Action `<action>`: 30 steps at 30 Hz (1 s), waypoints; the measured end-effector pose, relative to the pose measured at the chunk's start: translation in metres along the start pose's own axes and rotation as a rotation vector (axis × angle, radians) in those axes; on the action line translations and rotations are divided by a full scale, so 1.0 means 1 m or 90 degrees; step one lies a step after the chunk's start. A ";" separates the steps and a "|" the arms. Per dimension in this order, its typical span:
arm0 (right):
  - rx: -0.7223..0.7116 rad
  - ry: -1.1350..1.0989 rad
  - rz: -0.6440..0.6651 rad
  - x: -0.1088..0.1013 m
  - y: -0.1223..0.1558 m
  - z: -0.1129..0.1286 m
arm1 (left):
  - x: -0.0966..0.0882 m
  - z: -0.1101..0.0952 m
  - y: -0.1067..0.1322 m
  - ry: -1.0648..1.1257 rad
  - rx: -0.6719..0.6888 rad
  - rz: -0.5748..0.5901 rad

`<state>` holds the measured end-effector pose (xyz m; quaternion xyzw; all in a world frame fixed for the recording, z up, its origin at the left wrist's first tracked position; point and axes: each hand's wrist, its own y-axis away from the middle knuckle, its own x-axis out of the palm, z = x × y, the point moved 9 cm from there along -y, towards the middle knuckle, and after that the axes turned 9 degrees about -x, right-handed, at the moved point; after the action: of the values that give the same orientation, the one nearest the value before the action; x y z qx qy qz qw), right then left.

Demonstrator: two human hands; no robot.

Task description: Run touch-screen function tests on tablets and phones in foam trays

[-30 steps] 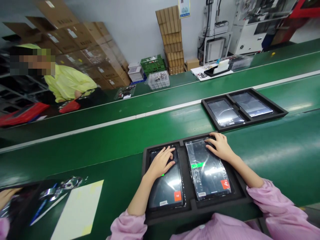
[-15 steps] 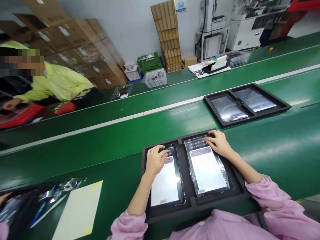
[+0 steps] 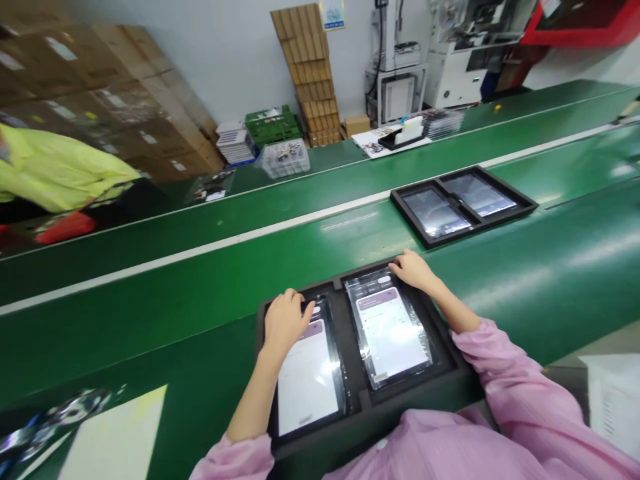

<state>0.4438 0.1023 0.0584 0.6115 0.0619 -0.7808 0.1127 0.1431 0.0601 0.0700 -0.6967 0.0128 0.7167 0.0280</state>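
Observation:
A black foam tray (image 3: 354,360) lies before me on the green belt, with two lit tablets side by side in its recesses. My left hand (image 3: 286,323) rests over the upper left corner of the left tablet (image 3: 310,380), its thumb apart from the fingers and close to the screen. At the far right corner of the tray is my right hand (image 3: 416,272), thumb by the top of the right tablet (image 3: 393,333) and fingers near the rim. Clear film covers the right tablet. Neither hand visibly holds anything.
Another black tray (image 3: 430,241) with two dark tablets lies farther right. White paper (image 3: 117,437) and shiny tape rolls (image 3: 83,407) are at lower left. Across the belt are a clear parts box (image 3: 286,160), a green crate (image 3: 273,127) and a person in a yellow top (image 3: 65,170).
The view has swung right, so the tray appears farther left. A bright button now shows near the top of each screen. My right fingers have shifted off the right screen toward the tray corner.

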 end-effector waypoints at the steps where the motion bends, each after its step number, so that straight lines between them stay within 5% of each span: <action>1: 0.003 -0.002 0.022 -0.002 -0.003 0.000 | -0.002 0.000 0.000 -0.013 0.000 0.003; 8: 0.075 -0.022 0.064 -0.008 -0.005 -0.002 | 0.001 0.009 -0.001 0.012 -0.070 0.121; 17: 0.092 -0.083 0.114 -0.006 -0.008 -0.005 | 0.001 0.012 -0.008 0.017 -0.101 0.179; 30: 0.041 -0.094 0.187 -0.002 -0.019 -0.005 | -0.002 0.012 -0.009 0.013 -0.077 0.163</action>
<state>0.4439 0.1222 0.0580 0.5584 -0.0620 -0.8001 0.2102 0.1321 0.0701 0.0728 -0.6972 0.0583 0.7066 -0.1058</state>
